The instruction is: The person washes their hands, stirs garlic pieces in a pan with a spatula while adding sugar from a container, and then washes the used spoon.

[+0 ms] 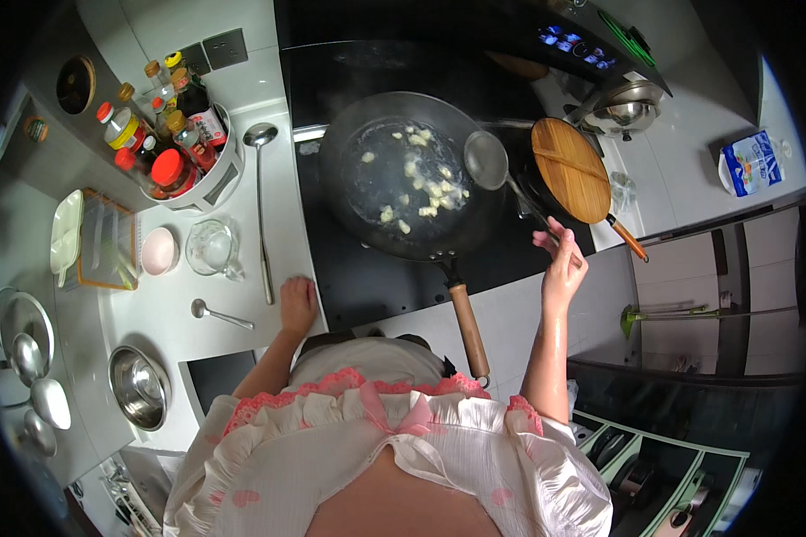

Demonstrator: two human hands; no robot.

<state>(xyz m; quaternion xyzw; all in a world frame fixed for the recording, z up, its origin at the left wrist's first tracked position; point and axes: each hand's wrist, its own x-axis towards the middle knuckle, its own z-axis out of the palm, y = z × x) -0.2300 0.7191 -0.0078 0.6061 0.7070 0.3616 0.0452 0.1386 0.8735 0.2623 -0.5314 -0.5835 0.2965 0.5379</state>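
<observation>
A dark wok [349, 221] with a wooden handle stands on the black hob, holding clear liquid with pale food pieces [436, 191]. My right hand [561, 265] grips the handle end of a metal skimmer [486, 160], whose round head is over the wok's right rim. My left hand [299, 305] rests at the counter's edge, left of the hob, fingers curled; whether they are fully closed is unclear. Near it, a long-handled steel ladle [260, 135] and a small spoon [223, 315] lie on the white counter.
A pan with a wooden lid [569, 169] sits right of the wok. The wok handle [469, 329] points towards me. A caddy [218, 184] of bottles, a pink cup [160, 251], a glass jug [211, 248] and a steel bowl [138, 389] stand left. A blue package [752, 164] is far right.
</observation>
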